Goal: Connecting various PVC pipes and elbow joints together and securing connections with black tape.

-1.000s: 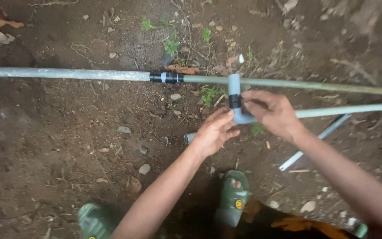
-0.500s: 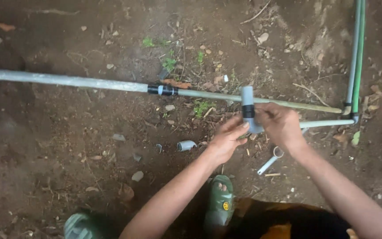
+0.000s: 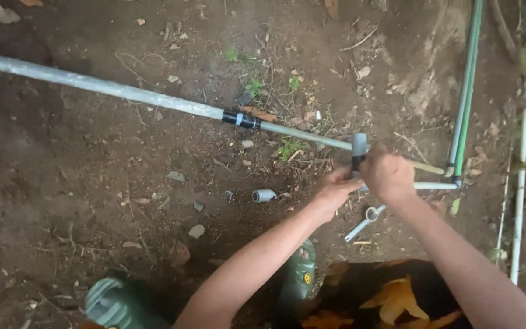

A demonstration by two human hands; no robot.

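Observation:
My left hand [image 3: 334, 190] and my right hand [image 3: 387, 174] are both closed around a grey plastic pipe fitting [image 3: 358, 151] that stands upright, with a black band around its middle. A thin white pipe [image 3: 436, 185] runs from under my right hand to the right, to an elbow at the foot of the green pipes [image 3: 465, 85]. Behind the fitting a long grey pipe [image 3: 105, 87] lies across the soil, joined by a black coupling [image 3: 241, 119] to a thinner pipe.
A short grey pipe piece [image 3: 263, 195] lies on the dirt left of my hands. Another small white pipe length [image 3: 364, 222] lies below them. A white pipe [image 3: 520, 183] runs along the right edge. My green sandals [image 3: 117, 303] stand on stony soil.
The view has shifted, so the green pipes and the elbow on the right came into sight. Both hands stay on the upright fitting; my right hand now covers more of its lower part.

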